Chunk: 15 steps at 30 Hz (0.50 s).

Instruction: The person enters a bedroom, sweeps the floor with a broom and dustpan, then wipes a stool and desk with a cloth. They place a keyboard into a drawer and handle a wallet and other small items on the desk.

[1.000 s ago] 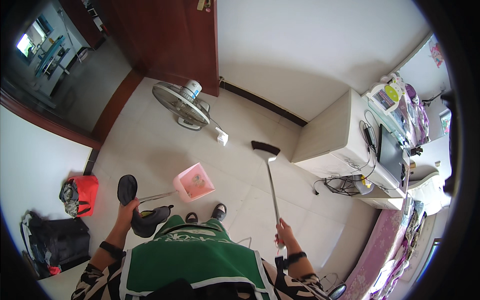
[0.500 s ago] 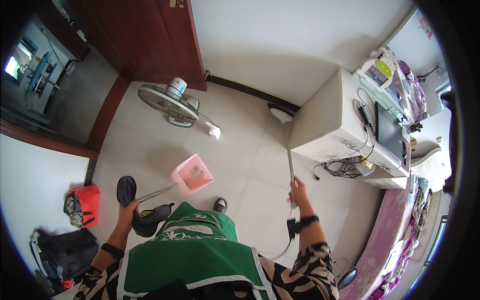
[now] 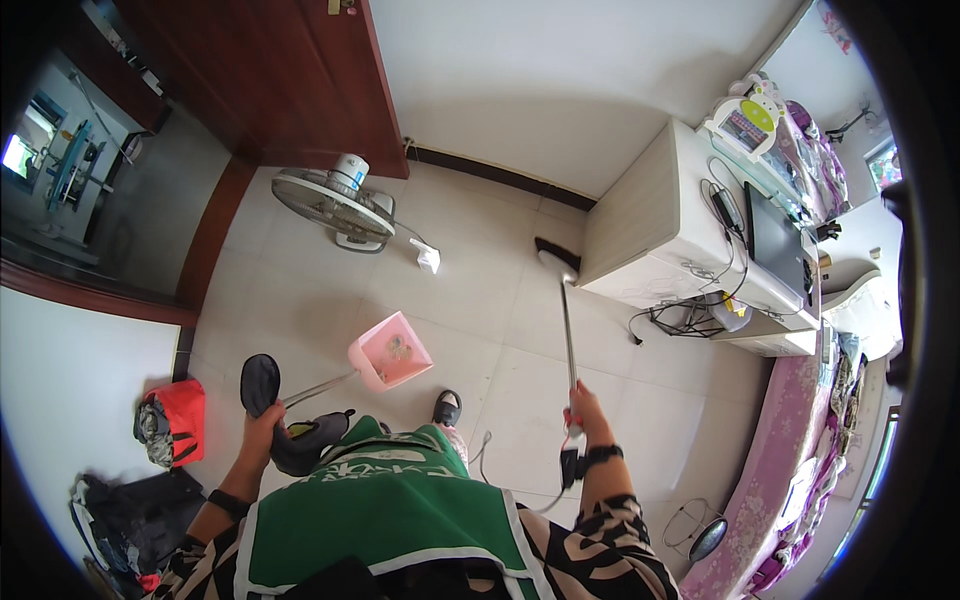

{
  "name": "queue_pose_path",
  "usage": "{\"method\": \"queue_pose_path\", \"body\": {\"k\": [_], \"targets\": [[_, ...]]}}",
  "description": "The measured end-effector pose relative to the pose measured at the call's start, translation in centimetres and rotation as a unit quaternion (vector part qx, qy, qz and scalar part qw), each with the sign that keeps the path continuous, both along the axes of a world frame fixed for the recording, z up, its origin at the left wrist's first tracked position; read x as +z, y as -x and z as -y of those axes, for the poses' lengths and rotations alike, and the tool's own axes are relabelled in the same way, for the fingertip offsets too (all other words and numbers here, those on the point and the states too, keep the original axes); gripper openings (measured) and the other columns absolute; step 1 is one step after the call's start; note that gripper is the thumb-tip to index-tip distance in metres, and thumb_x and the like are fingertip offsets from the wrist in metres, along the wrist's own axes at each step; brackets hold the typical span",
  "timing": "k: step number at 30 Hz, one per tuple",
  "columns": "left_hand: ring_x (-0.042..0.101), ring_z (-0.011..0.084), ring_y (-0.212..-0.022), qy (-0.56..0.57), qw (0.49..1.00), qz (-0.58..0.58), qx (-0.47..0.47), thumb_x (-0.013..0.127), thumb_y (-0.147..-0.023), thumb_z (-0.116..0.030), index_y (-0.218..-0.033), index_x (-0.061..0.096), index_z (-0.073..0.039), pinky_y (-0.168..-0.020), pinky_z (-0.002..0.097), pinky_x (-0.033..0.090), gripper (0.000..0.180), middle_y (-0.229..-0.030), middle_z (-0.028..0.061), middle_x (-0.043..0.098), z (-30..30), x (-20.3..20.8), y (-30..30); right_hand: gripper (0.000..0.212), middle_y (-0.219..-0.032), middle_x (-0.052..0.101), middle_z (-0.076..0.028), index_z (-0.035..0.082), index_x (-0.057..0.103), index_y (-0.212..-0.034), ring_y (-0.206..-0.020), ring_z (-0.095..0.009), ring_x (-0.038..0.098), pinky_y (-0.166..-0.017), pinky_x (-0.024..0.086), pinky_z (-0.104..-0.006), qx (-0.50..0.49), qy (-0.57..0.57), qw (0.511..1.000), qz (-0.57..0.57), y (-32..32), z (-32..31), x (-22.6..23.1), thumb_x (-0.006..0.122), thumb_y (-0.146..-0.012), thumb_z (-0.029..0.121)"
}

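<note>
My right hand (image 3: 585,408) is closed round the handle of a broom (image 3: 567,320). The broom head, with dark bristles, is on the floor by the cabinet's near corner. My left hand (image 3: 262,430) is closed round the metal handle of a pink dustpan (image 3: 393,352). Small bits of litter lie in the dustpan's tray. Two dark grey shoes are at my left hand: one shoe (image 3: 260,385) upright beside the fingers, the other shoe (image 3: 308,446) just right of them. Whether the hand grips the shoes too is hard to tell.
A floor fan (image 3: 335,208) stands by the open brown door (image 3: 270,80). White crumpled paper (image 3: 428,257) lies near its cord. A pale cabinet (image 3: 635,220) with a laptop stands right, cables hanging beside it. A red bag (image 3: 183,420) and black bag (image 3: 140,515) sit left.
The broom head has come away from the wall's foot toward me, along the cabinet's side. My right hand has moved nearer and slightly left. My left hand still holds the dustpan.
</note>
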<state>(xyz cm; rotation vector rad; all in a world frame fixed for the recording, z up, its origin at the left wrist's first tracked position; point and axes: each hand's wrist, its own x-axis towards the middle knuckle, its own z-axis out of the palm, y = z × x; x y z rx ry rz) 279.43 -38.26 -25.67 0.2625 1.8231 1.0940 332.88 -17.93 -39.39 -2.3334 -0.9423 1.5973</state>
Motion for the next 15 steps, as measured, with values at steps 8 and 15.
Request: {"method": "queue_pose_path", "body": {"k": [8,15], "targets": [[0.049,0.0129,-0.047,-0.025,0.999,0.042,0.001,0.058,-0.073,-0.015,-0.078,0.056,-0.005,-0.046,0.026,0.041,0.011,-0.057,0.0006,0.048,0.5,-2.2,1.6,0.053,-0.069,0.049,-0.005,0.015,0.032,-0.137,-0.045,-0.015,0.05,-0.036,0.041,-0.0294,-0.029,0.11,0.991,-0.063,0.5,12.4,13.0,0.05,-0.087,0.022],[0.049,0.0129,-0.048,-0.022,0.999,0.033,0.033,0.059,-0.072,-0.016,-0.078,0.058,-0.005,-0.046,0.0264,0.041,0.013,-0.058,0.001,0.049,0.7,-3.3,1.4,0.05,-0.059,0.048,-0.007,0.026,0.032,-0.136,-0.04,-0.012,0.042,-0.035,0.037,-0.0239,-0.154,0.046,0.971,-0.175,4.3,9.1,16.1,0.048,-0.089,0.024]]}}
